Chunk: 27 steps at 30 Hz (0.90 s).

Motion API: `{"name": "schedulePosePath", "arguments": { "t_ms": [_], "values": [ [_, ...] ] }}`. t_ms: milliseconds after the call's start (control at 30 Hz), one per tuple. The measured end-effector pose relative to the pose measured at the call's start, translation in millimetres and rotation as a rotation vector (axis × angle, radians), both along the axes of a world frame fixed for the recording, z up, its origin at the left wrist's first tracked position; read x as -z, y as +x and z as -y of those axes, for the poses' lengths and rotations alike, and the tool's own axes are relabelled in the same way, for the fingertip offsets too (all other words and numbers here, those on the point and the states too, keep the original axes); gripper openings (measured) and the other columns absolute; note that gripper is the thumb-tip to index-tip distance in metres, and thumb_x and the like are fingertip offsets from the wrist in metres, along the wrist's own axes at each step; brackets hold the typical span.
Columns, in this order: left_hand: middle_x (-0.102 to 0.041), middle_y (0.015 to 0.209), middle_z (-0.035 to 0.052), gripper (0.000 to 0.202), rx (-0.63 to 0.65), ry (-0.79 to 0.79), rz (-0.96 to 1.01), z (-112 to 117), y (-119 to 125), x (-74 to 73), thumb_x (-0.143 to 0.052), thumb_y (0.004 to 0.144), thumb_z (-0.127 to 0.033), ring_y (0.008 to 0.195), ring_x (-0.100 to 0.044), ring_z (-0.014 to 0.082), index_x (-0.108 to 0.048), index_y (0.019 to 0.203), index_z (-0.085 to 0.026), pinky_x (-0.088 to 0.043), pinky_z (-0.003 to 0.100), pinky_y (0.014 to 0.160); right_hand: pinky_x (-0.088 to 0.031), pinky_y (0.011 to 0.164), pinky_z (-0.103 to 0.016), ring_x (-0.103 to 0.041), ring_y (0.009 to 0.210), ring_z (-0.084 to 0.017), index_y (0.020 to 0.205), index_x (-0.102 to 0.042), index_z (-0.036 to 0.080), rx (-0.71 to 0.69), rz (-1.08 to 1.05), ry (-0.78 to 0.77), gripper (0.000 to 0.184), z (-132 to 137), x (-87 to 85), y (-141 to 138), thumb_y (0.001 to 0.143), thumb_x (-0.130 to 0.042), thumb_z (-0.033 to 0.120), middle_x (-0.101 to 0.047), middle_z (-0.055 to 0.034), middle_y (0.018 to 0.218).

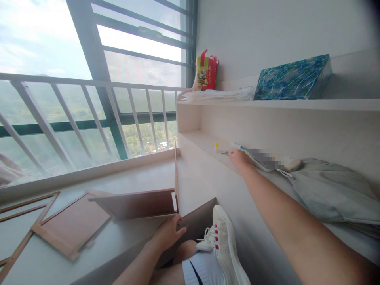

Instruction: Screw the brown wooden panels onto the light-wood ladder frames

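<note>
My left hand grips the near edge of a brown wooden panel assembly that stands on the window ledge, with an upright board at its right end. My right hand reaches out to the lower shelf, its fingers closed around small items: a white and blue tube lies at the fingertips, and a small yellow-tipped piece with metal bits sits just left of it. My knee and a white sneaker show at the bottom.
More flat wooden frame parts lie on the ledge at left, before a white railing and window. A grey cloth lies on the shelf at right. The upper shelf holds a red-green bag, plastic sheets and a blue patterned box.
</note>
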State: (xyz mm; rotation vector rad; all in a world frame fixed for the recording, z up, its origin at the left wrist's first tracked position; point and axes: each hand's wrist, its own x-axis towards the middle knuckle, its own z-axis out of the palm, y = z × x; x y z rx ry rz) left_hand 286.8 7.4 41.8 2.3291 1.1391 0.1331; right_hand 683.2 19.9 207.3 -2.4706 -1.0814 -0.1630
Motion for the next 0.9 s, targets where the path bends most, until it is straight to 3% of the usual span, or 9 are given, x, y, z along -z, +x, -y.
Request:
{"name": "schedulePosePath", "arguments": {
  "t_ms": [167, 333, 567, 767, 900],
  "values": [
    [-0.070, 0.102, 0.0074, 0.026, -0.027, 0.018, -0.078, -8.1, 3.2, 16.2, -0.055, 0.084, -0.039, 0.096, -0.065, 0.0256, -0.058, 0.105, -0.022, -0.043, 0.031, 0.076, -0.048, 0.081, -0.041, -0.065, 0.101, -0.032, 0.110, -0.071, 0.018, 0.040, 0.007, -0.032, 0.030, -9.3, 2.1, 6.1, 0.086, -0.059, 0.033, -0.069, -0.0186, 0.108],
    [-0.070, 0.104, 0.0067, 0.022, -0.069, 0.023, -0.109, -12.6, 0.4, 17.5, -0.053, 0.085, -0.038, 0.099, -0.065, 0.0258, -0.058, 0.102, -0.024, -0.043, 0.032, 0.078, -0.049, 0.082, -0.042, -0.066, 0.099, -0.032, 0.102, -0.074, 0.015, 0.070, 0.009, -0.049, 0.027, -14.1, 5.8, 11.8, 0.087, -0.055, 0.027, -0.069, -0.0202, 0.105],
    [-0.071, 0.103, 0.0082, 0.026, -0.129, 0.059, -0.169, -15.1, -3.7, 20.5, -0.058, 0.083, -0.038, 0.097, -0.066, 0.0284, -0.057, 0.105, -0.024, -0.044, 0.034, 0.074, -0.048, 0.084, -0.044, -0.064, 0.104, -0.034, 0.109, -0.071, 0.013, 0.086, 0.014, -0.061, 0.031, -13.9, 9.9, 14.3, 0.087, -0.051, 0.023, -0.067, -0.0219, 0.111],
    [-0.068, 0.113, 0.0127, 0.043, -0.139, 0.066, -0.153, -16.3, -5.8, 26.2, -0.058, 0.085, -0.040, 0.103, -0.065, 0.0329, -0.050, 0.126, -0.030, -0.047, 0.041, 0.080, -0.047, 0.084, -0.046, -0.062, 0.107, -0.037, 0.111, -0.070, 0.009, 0.110, -0.001, -0.073, 0.033, -12.7, 10.2, 10.2, 0.087, -0.053, 0.024, -0.065, -0.0258, 0.113],
    [-0.067, 0.116, 0.0165, 0.055, -0.123, 0.090, -0.183, -15.9, -2.6, 26.8, -0.058, 0.086, -0.040, 0.105, -0.064, 0.0346, -0.042, 0.138, -0.027, -0.047, 0.045, 0.084, -0.047, 0.081, -0.044, -0.063, 0.103, -0.037, 0.110, -0.068, 0.003, 0.152, 0.028, -0.037, 0.036, -3.7, 2.6, 3.3, 0.091, -0.046, 0.024, -0.066, -0.0286, 0.105]
  ]
}}
